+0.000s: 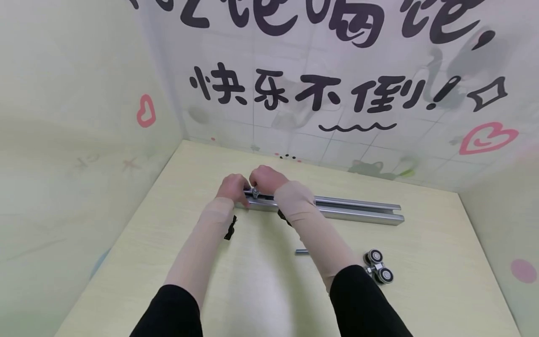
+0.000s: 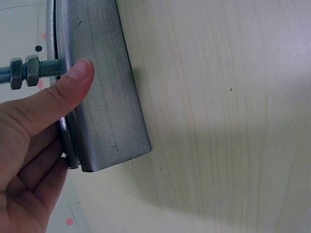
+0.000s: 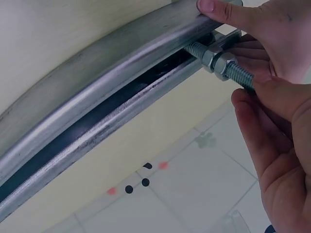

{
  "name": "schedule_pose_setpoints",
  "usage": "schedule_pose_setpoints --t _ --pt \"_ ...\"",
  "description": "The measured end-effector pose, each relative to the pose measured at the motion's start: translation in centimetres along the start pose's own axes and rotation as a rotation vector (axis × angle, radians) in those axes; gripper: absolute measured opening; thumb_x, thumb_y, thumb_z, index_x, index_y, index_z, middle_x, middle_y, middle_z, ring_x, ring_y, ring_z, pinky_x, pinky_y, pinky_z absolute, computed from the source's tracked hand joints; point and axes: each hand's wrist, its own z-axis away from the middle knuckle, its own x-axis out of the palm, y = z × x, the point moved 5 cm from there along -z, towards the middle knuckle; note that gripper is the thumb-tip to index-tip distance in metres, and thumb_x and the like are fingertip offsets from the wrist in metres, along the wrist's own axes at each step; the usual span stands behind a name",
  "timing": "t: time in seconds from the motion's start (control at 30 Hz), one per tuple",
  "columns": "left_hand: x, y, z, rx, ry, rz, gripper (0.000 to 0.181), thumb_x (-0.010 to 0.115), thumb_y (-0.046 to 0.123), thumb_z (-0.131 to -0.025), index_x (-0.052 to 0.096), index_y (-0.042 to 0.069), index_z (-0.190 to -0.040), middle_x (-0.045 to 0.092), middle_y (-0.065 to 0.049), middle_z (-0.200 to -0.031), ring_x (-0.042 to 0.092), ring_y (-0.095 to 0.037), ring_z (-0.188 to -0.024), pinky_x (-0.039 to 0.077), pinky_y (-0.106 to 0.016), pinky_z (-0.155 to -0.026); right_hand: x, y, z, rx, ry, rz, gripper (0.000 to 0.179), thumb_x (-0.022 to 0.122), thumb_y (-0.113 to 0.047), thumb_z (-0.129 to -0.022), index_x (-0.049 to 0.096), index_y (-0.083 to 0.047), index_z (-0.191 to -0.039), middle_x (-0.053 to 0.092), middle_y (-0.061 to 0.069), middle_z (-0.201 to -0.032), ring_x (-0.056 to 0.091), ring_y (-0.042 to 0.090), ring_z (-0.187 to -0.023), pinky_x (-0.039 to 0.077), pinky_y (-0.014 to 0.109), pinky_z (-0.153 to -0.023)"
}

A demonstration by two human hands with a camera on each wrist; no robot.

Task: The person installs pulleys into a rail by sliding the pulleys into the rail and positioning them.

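Note:
A slotted metal rail lies lengthwise on the pale wooden table. My left hand grips its left end, the thumb on one face and the fingers on the far side. Out of the rail's slot sticks a threaded bolt carrying two hex nuts. Thumb and fingertip of my right hand pinch the bolt's outer end. Whatever the bolt joins inside the channel is hidden.
To the right, beside my right forearm, a wheeled roller trolley lies on the table. A short metal rod is partly covered by that forearm. Behind the table rises a printed wall, with side walls left and right.

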Motion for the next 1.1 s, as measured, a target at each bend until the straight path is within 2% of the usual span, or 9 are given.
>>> schedule_pose_setpoints --t 0.1,0.17,0.27,0.33,0.43,0.5,0.73,0.93,1.1 --pt "0.0 0.1 0.0 0.007 0.002 0.0 0.052 0.087 0.009 -0.05 0.069 0.002 -0.098 0.068 -0.01 -0.1 0.06 -0.027 -0.096 0.048 -0.035 -0.087 0.1 0.0 -0.1 0.043 0.017 -0.013 0.035 0.044 0.014 -0.07 0.033 -0.014 -0.053 0.023 -0.003 -0.056 0.019 0.01 -0.054 0.017 0.018 -0.045" --pt "0.0 0.2 0.0 0.005 -0.002 0.004 0.051 0.087 0.008 -0.05 0.07 0.002 -0.097 0.068 -0.01 -0.099 0.06 -0.027 -0.095 0.048 -0.035 -0.086 0.1 0.0 -0.1 0.083 0.017 -0.027 0.035 0.043 0.015 -0.069 0.032 -0.014 -0.052 0.023 -0.003 -0.055 0.019 0.01 -0.053 0.017 0.018 -0.044" --pt "0.0 0.3 -0.1 -0.004 -0.012 0.008 0.05 0.087 0.007 -0.05 0.07 0.002 -0.096 0.068 -0.01 -0.098 0.06 -0.026 -0.094 0.048 -0.034 -0.086 0.1 -0.1 -0.1 0.118 0.005 -0.027 0.03 0.044 0.015 -0.071 0.046 -0.01 -0.054 0.033 -0.003 -0.054 0.026 0.01 -0.052 0.023 0.017 -0.044" --pt "0.1 0.3 -0.1 -0.009 -0.015 0.012 0.049 0.087 0.007 -0.049 0.07 0.002 -0.095 0.068 -0.01 -0.097 0.06 -0.025 -0.092 0.047 -0.034 -0.086 0.0 -0.2 -0.1 0.131 -0.006 -0.017 0.027 0.045 0.014 -0.074 0.06 -0.006 -0.062 0.042 -0.003 -0.057 0.033 0.009 -0.054 0.028 0.017 -0.046" --pt "0.1 0.3 -0.1 -0.009 -0.019 0.016 0.048 0.086 0.006 -0.05 0.07 0.002 -0.095 0.068 -0.01 -0.097 0.06 -0.025 -0.092 0.047 -0.034 -0.086 0.0 -0.2 -0.1 0.133 -0.019 0.0 0.025 0.047 0.012 -0.076 0.068 -0.002 -0.076 0.05 -0.002 -0.063 0.039 0.009 -0.058 0.033 0.017 -0.049" --pt "0.0 0.3 -0.1 -0.009 -0.017 0.016 0.048 0.086 0.006 -0.05 0.07 0.002 -0.095 0.068 -0.01 -0.097 0.06 -0.025 -0.092 0.047 -0.034 -0.086 -0.1 -0.2 -0.1 0.132 -0.025 -0.002 0.025 0.047 0.012 -0.076 0.068 -0.001 -0.078 0.051 -0.001 -0.064 0.039 0.01 -0.059 0.033 0.017 -0.05" --pt "0.0 0.3 0.0 -0.029 -0.021 0.029 0.05 0.087 0.007 -0.051 0.069 0.001 -0.098 0.068 -0.011 -0.098 0.059 -0.026 -0.093 0.047 -0.035 -0.086 -0.1 0.2 0.3 0.131 -0.035 0.006 0.022 0.049 0.012 -0.078 0.066 -0.002 -0.075 0.049 -0.001 -0.064 0.038 0.01 -0.059 0.032 0.017 -0.05" --pt "0.3 0.1 -0.2 -0.036 -0.026 0.02 0.047 0.087 0.008 -0.05 0.07 0.003 -0.094 0.069 -0.009 -0.093 0.058 -0.023 -0.087 0.047 -0.034 -0.083 -0.3 0.7 1.0 0.154 -0.036 -0.003 0.023 0.05 0.012 -0.076 0.067 -0.002 -0.078 0.057 0.002 -0.07 0.043 0.01 -0.062 0.04 0.019 -0.054" --pt "0.4 0.1 -0.1 -0.045 -0.034 0.02 0.047 0.087 0.008 -0.05 0.07 0.004 -0.093 0.069 -0.008 -0.091 0.058 -0.022 -0.084 0.047 -0.033 -0.08 -0.3 1.2 1.6 0.143 -0.031 0.002 0.024 0.049 0.013 -0.074 0.067 -0.002 -0.077 0.056 0.001 -0.068 0.043 0.011 -0.062 0.039 0.02 -0.054"
